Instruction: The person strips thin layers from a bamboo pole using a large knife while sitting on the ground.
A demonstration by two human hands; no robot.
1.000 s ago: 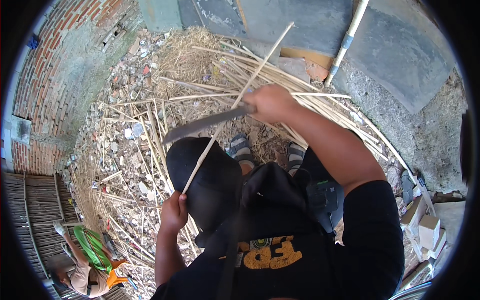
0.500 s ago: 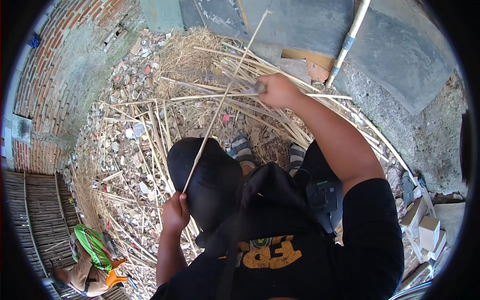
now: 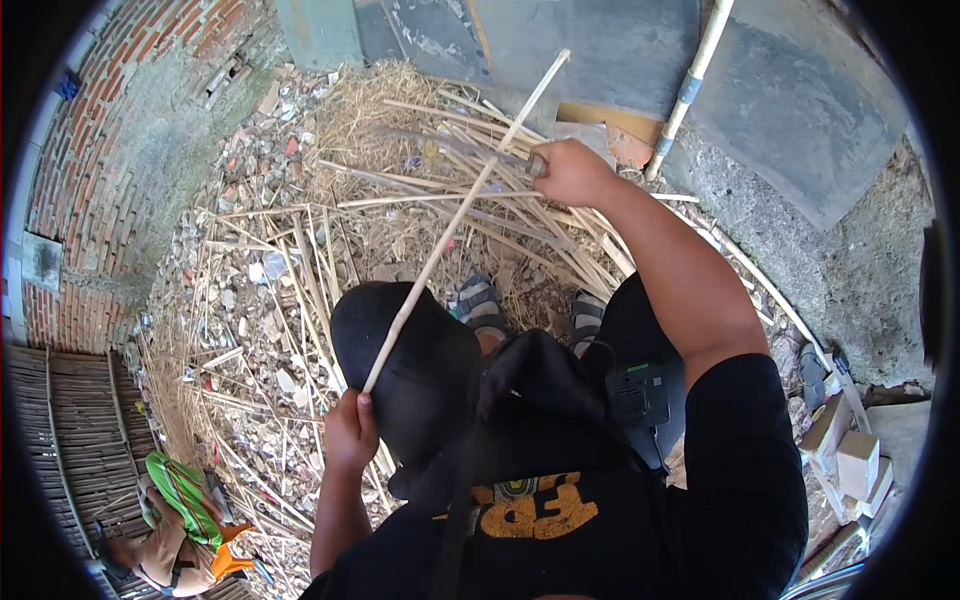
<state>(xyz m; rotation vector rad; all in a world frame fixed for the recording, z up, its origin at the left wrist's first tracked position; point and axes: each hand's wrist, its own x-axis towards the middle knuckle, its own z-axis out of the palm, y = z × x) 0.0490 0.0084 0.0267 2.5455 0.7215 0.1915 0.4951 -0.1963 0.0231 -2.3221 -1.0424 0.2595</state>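
Note:
My left hand (image 3: 351, 432) is closed around the lower end of a long pale bamboo stick (image 3: 436, 252), which slants up and to the right past my knees. My right hand (image 3: 574, 173) grips the handle of a long-bladed knife (image 3: 465, 146). Its dark blade points left and crosses the stick near the upper part; whether it touches the stick I cannot tell. Beneath both lies a loose heap of split bamboo strips (image 3: 570, 235), spread over dry straw (image 3: 372, 105).
Rubble and more strips cover the ground (image 3: 225, 298). A brick wall (image 3: 95, 190) stands at left, grey panels (image 3: 640, 50) at the far side with a leaning pole (image 3: 690, 88). Another person (image 3: 175, 540) sits at lower left. Pale blocks (image 3: 858, 462) lie at right.
The stick's far end has swung right and dropped slightly, and its broader side now shows. My right hand has shifted a little right; the knife blade, blurred before, is now visible.

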